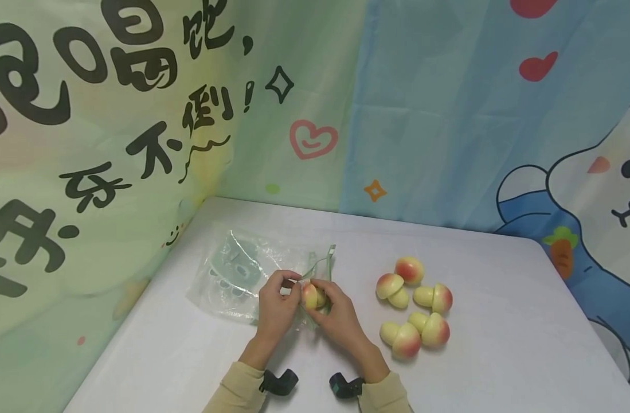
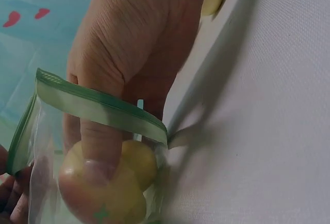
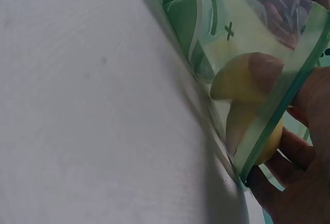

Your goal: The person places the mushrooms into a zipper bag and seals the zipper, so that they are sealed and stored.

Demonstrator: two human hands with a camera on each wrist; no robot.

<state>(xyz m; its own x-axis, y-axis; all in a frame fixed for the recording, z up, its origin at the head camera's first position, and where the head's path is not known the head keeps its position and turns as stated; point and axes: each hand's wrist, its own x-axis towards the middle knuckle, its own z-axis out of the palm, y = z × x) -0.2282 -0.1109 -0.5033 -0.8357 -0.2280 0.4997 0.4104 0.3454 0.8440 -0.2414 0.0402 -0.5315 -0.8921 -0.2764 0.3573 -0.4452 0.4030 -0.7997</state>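
A clear zip bag [image 1: 239, 304] with a green zip edge [image 2: 98, 98] lies on the white table, its mouth held apart. My left hand [image 1: 277, 310] pinches the rim of the bag; in the left wrist view only some of its fingertips [image 2: 19, 198] show. My right hand [image 1: 340, 318] grips a yellow toy mushroom [image 3: 234, 82] with a reddish cap, and its thumb and the mushroom are inside the bag's mouth. To the right of that hand lie several like mushrooms, among them one at the back [image 1: 410, 269] and one at the front [image 1: 406, 342].
The white table [image 1: 500, 344] runs back to a printed cloth backdrop [image 1: 423, 132] with a cartoon rabbit [image 1: 603, 189] at the right. A dark wrist-worn device [image 1: 280, 382] sits at the left sleeve, another [image 1: 345, 386] at the right sleeve.
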